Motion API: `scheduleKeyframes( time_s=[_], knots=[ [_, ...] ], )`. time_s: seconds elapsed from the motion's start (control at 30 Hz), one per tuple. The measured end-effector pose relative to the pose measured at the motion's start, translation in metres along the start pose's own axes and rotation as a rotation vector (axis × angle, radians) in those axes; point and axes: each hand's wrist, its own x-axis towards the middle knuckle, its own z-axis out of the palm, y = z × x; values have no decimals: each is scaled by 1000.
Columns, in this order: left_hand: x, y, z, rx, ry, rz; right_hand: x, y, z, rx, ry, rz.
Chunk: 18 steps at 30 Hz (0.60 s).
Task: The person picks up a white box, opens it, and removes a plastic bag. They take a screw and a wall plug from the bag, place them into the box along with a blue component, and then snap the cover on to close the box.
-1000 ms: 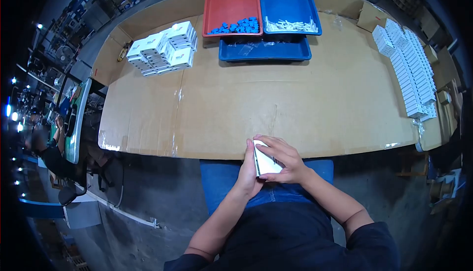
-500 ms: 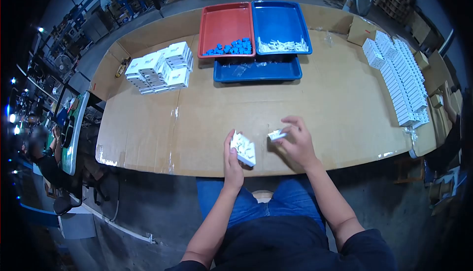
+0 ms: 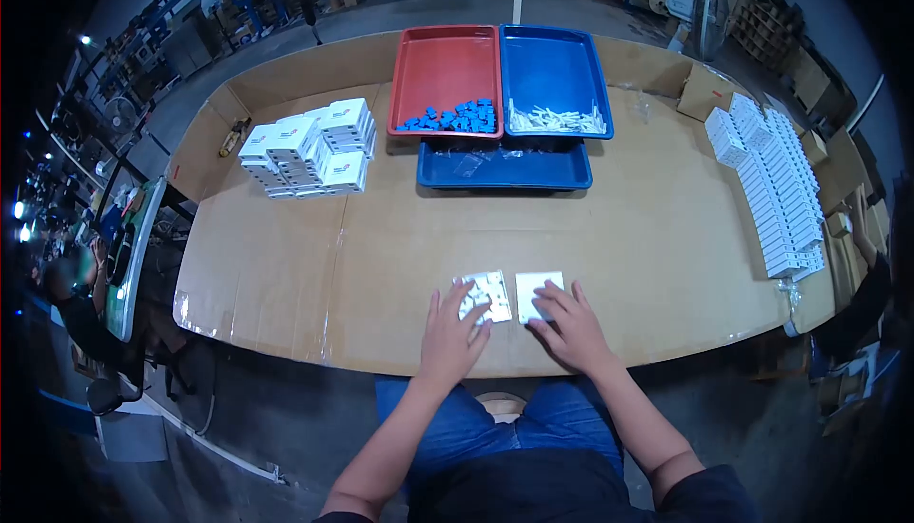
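Two square white plastic pieces lie side by side near the table's front edge. The left one, a shallow white housing (image 3: 491, 296), shows small uneven parts inside, too small to name. My left hand (image 3: 451, 337) rests over its left side with the fingers spread. Flat and plain, the white cover (image 3: 529, 287) lies just right of it, a narrow gap between them. Fingers of my right hand (image 3: 571, 327) lie apart on its right side and hide part of it. Neither hand is gripped round a piece.
Behind the pieces stand a red tray (image 3: 445, 71) with blue parts (image 3: 466, 118), a blue tray (image 3: 552, 66) with white slim parts (image 3: 560, 120) and a lower blue tray (image 3: 505, 171). White boxes are stacked at left (image 3: 309, 147) and right (image 3: 771, 185). A person (image 3: 81, 290) sits far left.
Both white pieces, held up in my hands before, now lie flat on the cardboard. My hands have lowered and opened out over them. The camera view has tilted slightly upward.
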Motion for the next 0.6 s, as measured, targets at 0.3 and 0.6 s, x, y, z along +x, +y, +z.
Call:
scheduleKeyframes(
  time_s=[0.3, 0.6],
  knots=[
    [40, -25, 1, -60, 46, 34, 106, 8, -11, -47, 165, -155],
    [42, -24, 1, -29, 78, 34, 268, 27, 7, -208, -183, 15]
  ],
)
